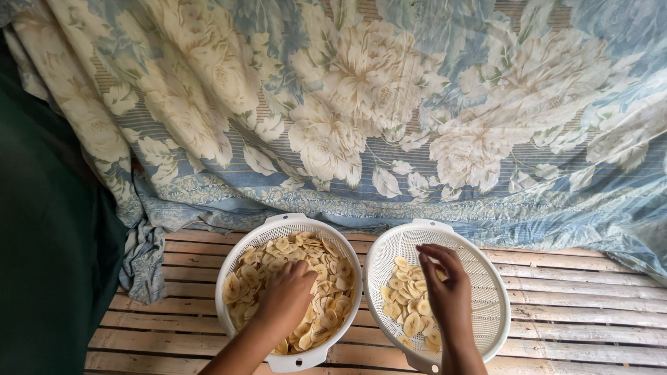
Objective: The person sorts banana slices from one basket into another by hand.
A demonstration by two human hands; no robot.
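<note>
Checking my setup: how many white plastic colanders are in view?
2: one white plastic colander under the left hand, one under the right hand. None seems hidden.

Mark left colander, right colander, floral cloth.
left colander (287,222): head view, bare top rim.
right colander (479,278): head view, bare inner wall.
floral cloth (333,132): head view, pale flower print at centre.

White colanders, perhaps pale-yellow slices

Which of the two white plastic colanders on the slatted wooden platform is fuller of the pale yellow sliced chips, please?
The left white plastic colander, where the left hand rests in the chips, heaped nearly to its rim. The right colander holds only a small pile, its mesh mostly bare.
</note>
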